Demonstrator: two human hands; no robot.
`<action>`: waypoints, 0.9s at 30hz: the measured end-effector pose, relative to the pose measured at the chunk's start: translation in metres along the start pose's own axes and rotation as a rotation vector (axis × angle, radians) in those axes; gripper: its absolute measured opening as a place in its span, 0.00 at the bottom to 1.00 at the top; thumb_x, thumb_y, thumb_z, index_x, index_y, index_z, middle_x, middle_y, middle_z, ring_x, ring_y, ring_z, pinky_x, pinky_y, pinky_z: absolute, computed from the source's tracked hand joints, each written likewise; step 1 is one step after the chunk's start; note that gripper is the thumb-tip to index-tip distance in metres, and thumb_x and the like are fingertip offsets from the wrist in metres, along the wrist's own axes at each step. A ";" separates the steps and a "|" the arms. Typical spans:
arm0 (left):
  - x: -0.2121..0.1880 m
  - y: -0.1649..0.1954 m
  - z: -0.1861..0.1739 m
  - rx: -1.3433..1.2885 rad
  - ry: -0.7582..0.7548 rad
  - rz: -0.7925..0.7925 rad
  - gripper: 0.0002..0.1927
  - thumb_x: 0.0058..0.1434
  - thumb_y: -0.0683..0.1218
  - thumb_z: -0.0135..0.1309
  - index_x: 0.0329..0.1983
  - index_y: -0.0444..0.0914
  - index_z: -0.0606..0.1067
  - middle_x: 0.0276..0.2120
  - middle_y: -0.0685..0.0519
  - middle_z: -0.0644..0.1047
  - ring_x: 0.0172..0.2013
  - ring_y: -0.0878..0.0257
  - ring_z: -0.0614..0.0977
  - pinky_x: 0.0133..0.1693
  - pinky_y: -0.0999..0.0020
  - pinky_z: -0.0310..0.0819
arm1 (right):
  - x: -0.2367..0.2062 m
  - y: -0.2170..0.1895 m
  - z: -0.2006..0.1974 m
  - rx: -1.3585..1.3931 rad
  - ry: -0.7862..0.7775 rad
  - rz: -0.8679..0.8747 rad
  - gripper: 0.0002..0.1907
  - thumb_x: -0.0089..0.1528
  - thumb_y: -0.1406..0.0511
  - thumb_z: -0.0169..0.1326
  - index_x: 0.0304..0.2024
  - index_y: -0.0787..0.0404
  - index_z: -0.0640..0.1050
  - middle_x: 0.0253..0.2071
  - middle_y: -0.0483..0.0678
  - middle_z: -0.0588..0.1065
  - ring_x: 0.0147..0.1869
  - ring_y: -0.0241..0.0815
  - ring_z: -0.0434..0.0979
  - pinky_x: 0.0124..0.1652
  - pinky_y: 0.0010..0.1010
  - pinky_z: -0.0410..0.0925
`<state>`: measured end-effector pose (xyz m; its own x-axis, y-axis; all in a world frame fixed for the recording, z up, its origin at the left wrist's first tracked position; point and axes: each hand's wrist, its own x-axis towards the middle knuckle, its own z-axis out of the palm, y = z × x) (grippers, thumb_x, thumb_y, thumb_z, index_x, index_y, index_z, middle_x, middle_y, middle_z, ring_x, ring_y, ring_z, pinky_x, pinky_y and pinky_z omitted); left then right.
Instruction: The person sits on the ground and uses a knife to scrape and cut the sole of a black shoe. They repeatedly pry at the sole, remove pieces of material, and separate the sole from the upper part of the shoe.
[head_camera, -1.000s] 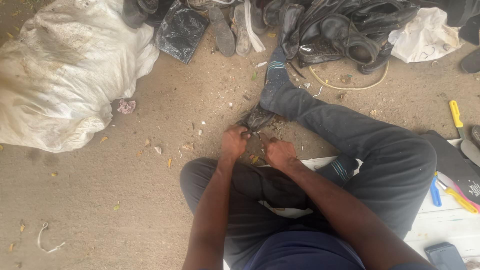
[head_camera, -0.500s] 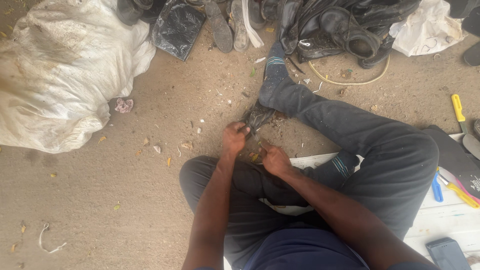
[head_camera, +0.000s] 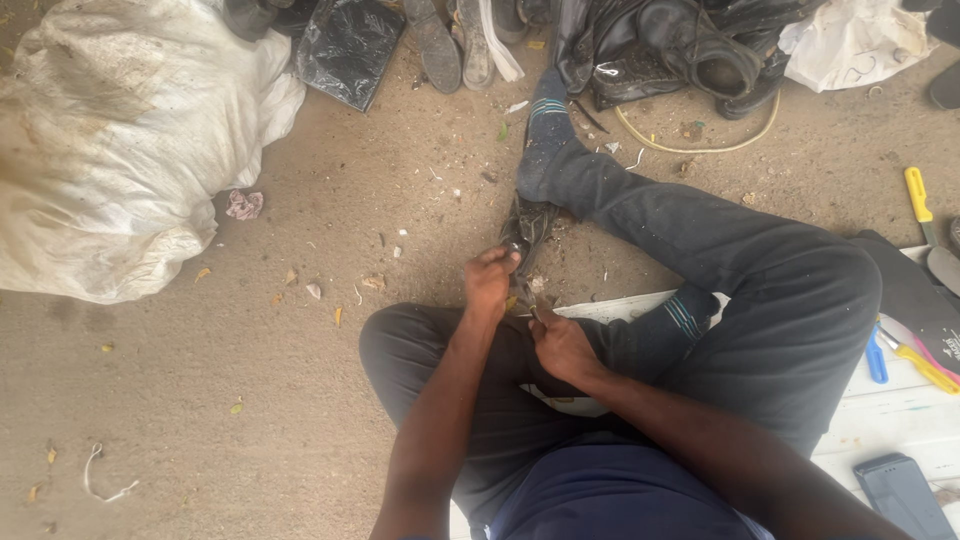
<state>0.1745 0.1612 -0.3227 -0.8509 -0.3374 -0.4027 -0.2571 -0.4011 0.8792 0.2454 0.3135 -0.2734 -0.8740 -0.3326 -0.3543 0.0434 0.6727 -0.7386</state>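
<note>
Both hands (head_camera: 525, 315) around dark shoe (head_camera: 524, 232); tool indistinct

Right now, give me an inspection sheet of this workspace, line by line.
Surface: sandy dirt ground strewn with small scraps; a white board under the seated person.
Job's things: a dark shoe pinned under the socked foot.
Hands: left hand grips the shoe's near end; right hand is just behind it, and I cannot tell what it holds.
Clutter: white sack, black bag, pile of dark shoes, yellow-handled tool, blue and yellow tools, phone.
Cables: a pale cord looped by the shoe pile.
Surroundings: nothing seen.
</note>
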 end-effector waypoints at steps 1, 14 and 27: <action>-0.005 -0.007 0.008 -0.024 -0.006 -0.016 0.10 0.58 0.35 0.61 0.44 0.28 0.79 0.32 0.50 0.80 0.30 0.63 0.78 0.32 0.69 0.70 | -0.001 0.005 -0.003 0.002 0.029 0.015 0.21 0.68 0.64 0.45 0.63 0.67 0.67 0.27 0.63 0.78 0.30 0.58 0.82 0.34 0.46 0.73; -0.011 -0.017 0.033 -0.204 0.008 -0.138 0.12 0.59 0.34 0.60 0.46 0.27 0.76 0.34 0.48 0.80 0.33 0.61 0.81 0.36 0.68 0.75 | -0.026 -0.002 0.010 0.222 0.141 0.034 0.20 0.69 0.62 0.46 0.61 0.66 0.72 0.27 0.59 0.77 0.30 0.51 0.79 0.32 0.44 0.71; 0.004 -0.006 0.021 -0.202 -0.110 -0.181 0.07 0.64 0.39 0.58 0.42 0.29 0.78 0.34 0.49 0.80 0.33 0.60 0.80 0.37 0.67 0.74 | -0.003 -0.009 0.026 0.599 0.288 -0.061 0.18 0.71 0.66 0.45 0.61 0.66 0.73 0.21 0.49 0.73 0.20 0.40 0.72 0.22 0.36 0.65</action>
<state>0.1626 0.1800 -0.3239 -0.8470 -0.1544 -0.5087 -0.3225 -0.6116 0.7225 0.2599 0.2916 -0.2805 -0.9742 -0.1123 -0.1960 0.1787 0.1475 -0.9728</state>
